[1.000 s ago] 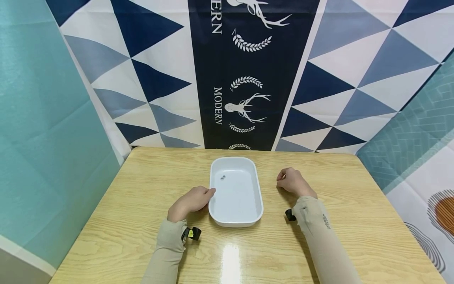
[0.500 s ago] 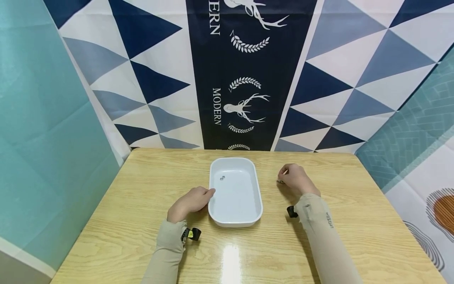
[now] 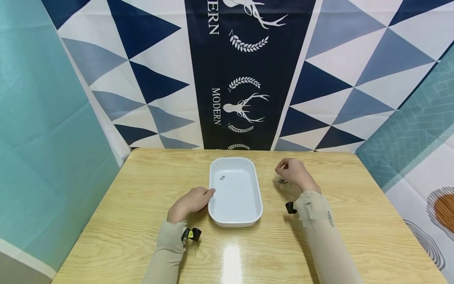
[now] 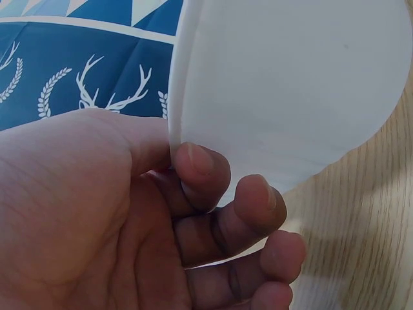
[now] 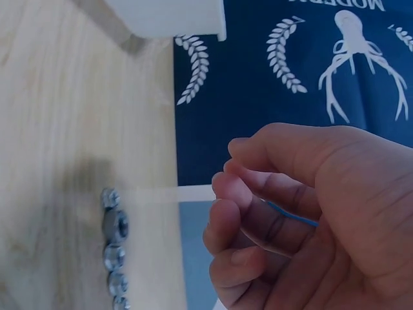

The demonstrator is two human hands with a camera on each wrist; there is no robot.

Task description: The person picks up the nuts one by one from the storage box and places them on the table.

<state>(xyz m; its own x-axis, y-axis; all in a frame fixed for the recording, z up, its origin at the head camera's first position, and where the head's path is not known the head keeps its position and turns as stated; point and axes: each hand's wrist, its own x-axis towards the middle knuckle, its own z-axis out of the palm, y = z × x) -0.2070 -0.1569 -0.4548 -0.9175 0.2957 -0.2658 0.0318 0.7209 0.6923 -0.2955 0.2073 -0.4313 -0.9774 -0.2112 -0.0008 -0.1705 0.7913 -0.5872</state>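
A white rectangular tray (image 3: 235,215) stands on the wooden table, with a couple of small metal pieces (image 3: 222,178) lying in its far left part. At its left side my left hand (image 3: 191,201) grips the wall, thumb over the rim and curled fingers outside (image 4: 258,197). My right hand (image 3: 294,172) is above the table, right of the tray. Its thumb and index fingertips come together in the right wrist view (image 5: 232,155); anything between them is hidden. Below it lies a row of metal nuts (image 5: 115,256), also partly visible as nuts (image 3: 282,181) in the head view.
Wood-grain table (image 3: 134,236) surrounds the tray. A patterned cloth (image 3: 244,79) with stag heads and triangles hangs behind the far edge. Teal cloth (image 3: 46,138) covers the left side. Each wrist carries a small black camera (image 3: 194,234).
My right hand has risen off the row of nuts and shifted slightly away from me, so the nuts now show beneath it. The left hand and tray stay where they were.
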